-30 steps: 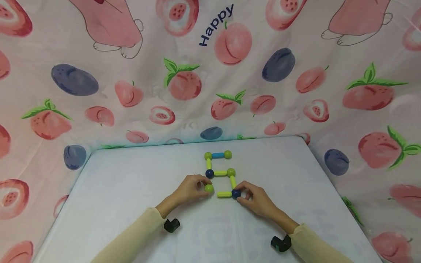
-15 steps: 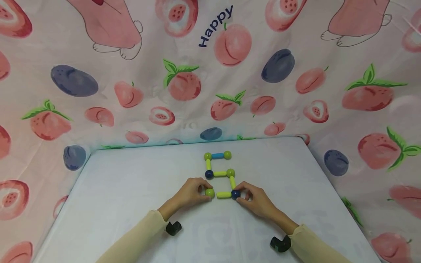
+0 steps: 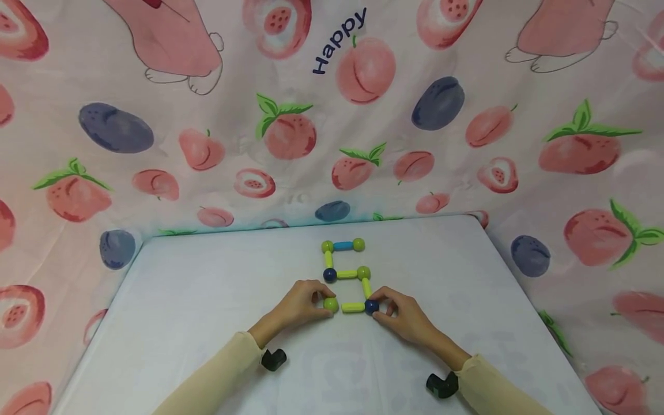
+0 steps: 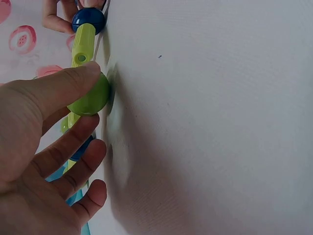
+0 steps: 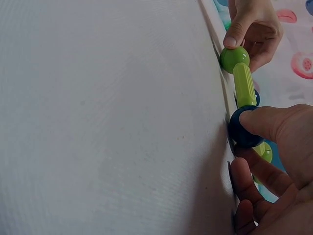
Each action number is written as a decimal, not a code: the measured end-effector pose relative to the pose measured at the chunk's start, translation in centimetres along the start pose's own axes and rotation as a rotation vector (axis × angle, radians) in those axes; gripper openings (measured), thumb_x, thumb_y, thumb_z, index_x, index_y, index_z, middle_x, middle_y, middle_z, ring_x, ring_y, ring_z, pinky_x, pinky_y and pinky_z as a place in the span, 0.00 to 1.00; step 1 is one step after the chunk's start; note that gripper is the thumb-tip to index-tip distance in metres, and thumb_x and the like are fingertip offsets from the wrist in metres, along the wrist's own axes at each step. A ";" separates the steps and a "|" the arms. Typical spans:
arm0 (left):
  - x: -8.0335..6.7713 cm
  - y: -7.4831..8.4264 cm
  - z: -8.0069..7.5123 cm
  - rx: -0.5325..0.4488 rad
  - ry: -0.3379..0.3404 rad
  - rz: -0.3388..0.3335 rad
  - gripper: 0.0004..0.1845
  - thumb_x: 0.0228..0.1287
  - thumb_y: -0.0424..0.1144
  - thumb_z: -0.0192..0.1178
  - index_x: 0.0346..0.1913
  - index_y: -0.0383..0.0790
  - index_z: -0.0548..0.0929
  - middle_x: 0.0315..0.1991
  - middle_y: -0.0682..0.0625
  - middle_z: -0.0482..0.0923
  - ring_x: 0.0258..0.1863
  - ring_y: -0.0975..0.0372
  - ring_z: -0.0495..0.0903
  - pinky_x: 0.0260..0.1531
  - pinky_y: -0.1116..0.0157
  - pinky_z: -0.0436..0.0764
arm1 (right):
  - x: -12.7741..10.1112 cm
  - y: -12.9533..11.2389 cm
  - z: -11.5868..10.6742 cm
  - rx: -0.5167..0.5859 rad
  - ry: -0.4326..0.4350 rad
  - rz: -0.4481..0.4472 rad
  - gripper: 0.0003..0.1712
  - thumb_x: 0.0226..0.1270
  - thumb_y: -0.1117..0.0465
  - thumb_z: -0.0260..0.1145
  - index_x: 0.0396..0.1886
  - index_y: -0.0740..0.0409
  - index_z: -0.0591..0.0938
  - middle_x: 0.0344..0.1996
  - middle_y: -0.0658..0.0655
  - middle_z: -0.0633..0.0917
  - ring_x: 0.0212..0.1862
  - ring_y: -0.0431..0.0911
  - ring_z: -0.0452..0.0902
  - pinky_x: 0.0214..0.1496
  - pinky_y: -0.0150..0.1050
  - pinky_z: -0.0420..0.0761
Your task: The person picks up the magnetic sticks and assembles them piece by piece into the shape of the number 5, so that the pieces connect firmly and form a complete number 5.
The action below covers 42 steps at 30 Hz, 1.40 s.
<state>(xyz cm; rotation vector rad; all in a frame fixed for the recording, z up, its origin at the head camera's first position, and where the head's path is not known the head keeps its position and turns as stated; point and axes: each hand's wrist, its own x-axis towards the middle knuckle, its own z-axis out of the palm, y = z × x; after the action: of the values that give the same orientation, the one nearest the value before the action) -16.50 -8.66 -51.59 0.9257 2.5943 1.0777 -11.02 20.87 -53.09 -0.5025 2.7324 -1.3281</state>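
A green ball (image 3: 330, 304) is being pinched by the left hand (image 3: 298, 304) at the left end of the near yellow-green rod (image 3: 354, 308), whose long axis is running left to right; the dark blue ball (image 3: 371, 306) at its right end is being pinched by the right hand (image 3: 407, 318).
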 end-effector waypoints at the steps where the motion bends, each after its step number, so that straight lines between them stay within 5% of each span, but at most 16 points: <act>1: 0.0 0.0 0.0 0.001 0.002 0.002 0.18 0.54 0.39 0.80 0.50 0.43 0.90 0.38 0.59 0.84 0.33 0.59 0.76 0.34 0.67 0.73 | 0.0 0.0 0.0 -0.001 0.001 0.000 0.19 0.64 0.65 0.76 0.51 0.43 0.83 0.46 0.43 0.85 0.35 0.40 0.76 0.36 0.33 0.76; 42: 0.5 1.5 1.1 0.029 0.002 0.006 0.18 0.57 0.38 0.78 0.50 0.42 0.89 0.39 0.55 0.81 0.35 0.62 0.75 0.36 0.67 0.74 | 0.0 0.3 -0.3 -0.027 0.030 -0.024 0.21 0.63 0.66 0.76 0.52 0.44 0.83 0.47 0.44 0.85 0.35 0.40 0.75 0.37 0.35 0.77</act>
<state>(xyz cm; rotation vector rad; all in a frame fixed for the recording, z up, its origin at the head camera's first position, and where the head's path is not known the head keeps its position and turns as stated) -15.74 -6.90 -51.29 0.9393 2.6176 1.0452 -11.19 21.25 -53.16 -0.5231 2.7801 -1.3169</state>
